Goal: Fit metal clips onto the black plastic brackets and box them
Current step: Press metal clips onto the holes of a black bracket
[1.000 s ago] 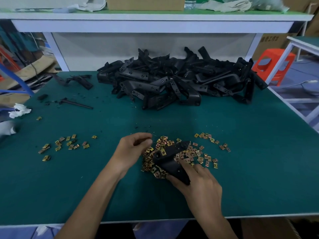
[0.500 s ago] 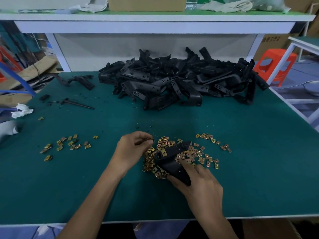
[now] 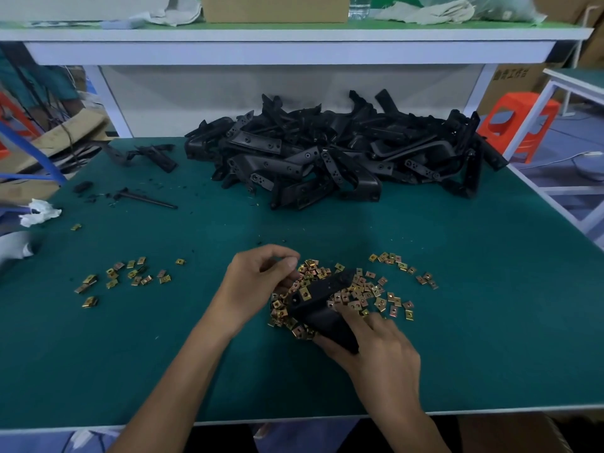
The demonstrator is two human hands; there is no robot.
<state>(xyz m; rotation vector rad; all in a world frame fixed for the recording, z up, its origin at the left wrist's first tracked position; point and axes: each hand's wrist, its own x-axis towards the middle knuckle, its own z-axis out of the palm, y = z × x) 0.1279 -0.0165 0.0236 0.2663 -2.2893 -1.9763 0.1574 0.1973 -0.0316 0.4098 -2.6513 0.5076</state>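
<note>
A black plastic bracket [image 3: 322, 300] lies on a heap of brass-coloured metal clips [image 3: 362, 291] near the table's front. One clip [image 3: 305, 293] sits on the bracket's upper face. My right hand [image 3: 376, 341] grips the bracket's near end. My left hand [image 3: 261, 277] hovers at the heap's left edge with curled fingers pinched together; whether a clip is between them is hidden. A big pile of black brackets [image 3: 336, 158] fills the back of the table.
A second scatter of clips [image 3: 127, 276] lies to the left. Loose black parts [image 3: 147, 153] and a thin black rod [image 3: 147, 199] sit at the back left. A cardboard box [image 3: 274, 8] stands on the upper shelf; an orange stool [image 3: 519, 122] is off right.
My left hand has drawn slightly closer to the heap's left edge. My right hand keeps its hold on the bracket, which has barely shifted.
</note>
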